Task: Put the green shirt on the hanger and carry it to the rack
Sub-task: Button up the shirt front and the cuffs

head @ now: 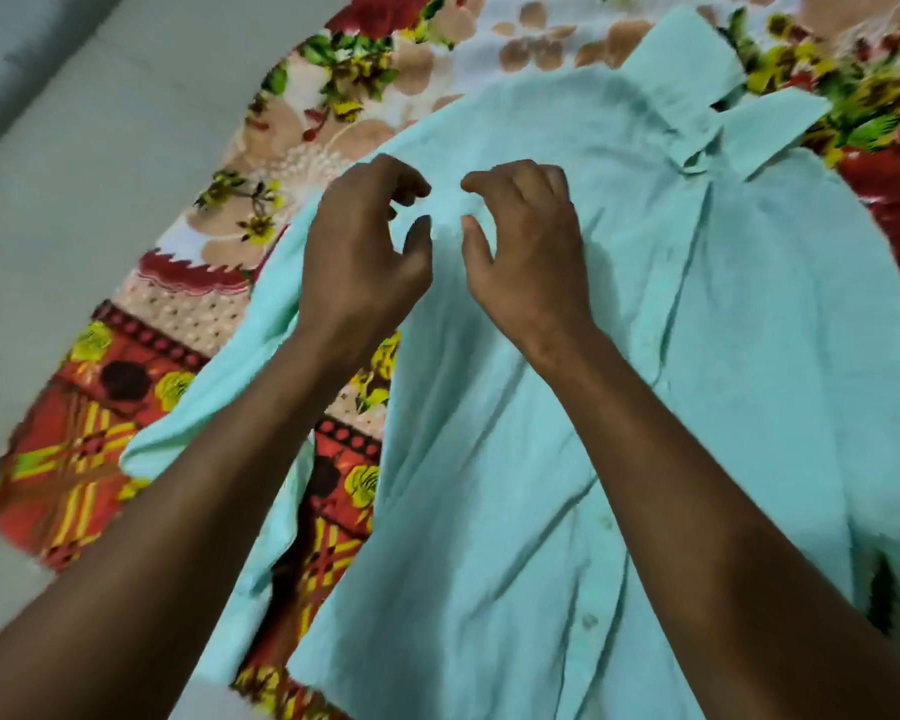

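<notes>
A light green button shirt (707,366) lies spread front-up on a floral blanket, with its collar (697,116) at the upper right. One sleeve (214,402) trails off to the lower left. My left hand (365,252) and my right hand (526,252) hover side by side over the shirt's shoulder area. The fingers of both are curled like claws and the thumbs point down toward the cloth. A gap shows between thumb and fingers on each hand, with no fabric caught in it. No hanger or rack is in view.
The red, yellow and green floral blanket (141,366) covers the surface under the shirt. Pale grey floor (74,174) runs along the left side.
</notes>
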Demonstrator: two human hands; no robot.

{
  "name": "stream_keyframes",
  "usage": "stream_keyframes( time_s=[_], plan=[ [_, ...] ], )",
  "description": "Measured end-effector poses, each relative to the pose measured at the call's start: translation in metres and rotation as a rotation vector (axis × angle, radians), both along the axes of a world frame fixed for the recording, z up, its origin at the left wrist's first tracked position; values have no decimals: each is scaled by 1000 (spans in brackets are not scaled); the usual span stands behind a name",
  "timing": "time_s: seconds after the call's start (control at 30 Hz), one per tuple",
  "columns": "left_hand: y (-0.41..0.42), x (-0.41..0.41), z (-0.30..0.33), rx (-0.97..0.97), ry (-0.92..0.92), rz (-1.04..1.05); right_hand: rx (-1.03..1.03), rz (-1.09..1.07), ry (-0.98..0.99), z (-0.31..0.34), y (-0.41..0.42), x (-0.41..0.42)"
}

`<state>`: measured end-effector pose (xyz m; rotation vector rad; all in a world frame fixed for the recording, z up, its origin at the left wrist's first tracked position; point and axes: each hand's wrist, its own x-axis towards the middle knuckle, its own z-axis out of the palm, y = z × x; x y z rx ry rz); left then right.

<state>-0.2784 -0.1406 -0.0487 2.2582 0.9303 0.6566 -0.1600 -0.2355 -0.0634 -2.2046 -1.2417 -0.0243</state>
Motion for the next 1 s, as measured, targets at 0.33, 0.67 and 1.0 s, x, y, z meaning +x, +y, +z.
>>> stream_keyframes(
  time_s=[0.33,0.67,1.0],
  plan=[
    [-25,-178,3,51,118,141,-22,263,37,2,3,-147],
    [-84,-291,-6,-13,131,262,-36,426,132,-12,-73,-270],
    [-114,-333,-22,-198,294,193,-188,463,184,-24,-102,-307]
  ],
)
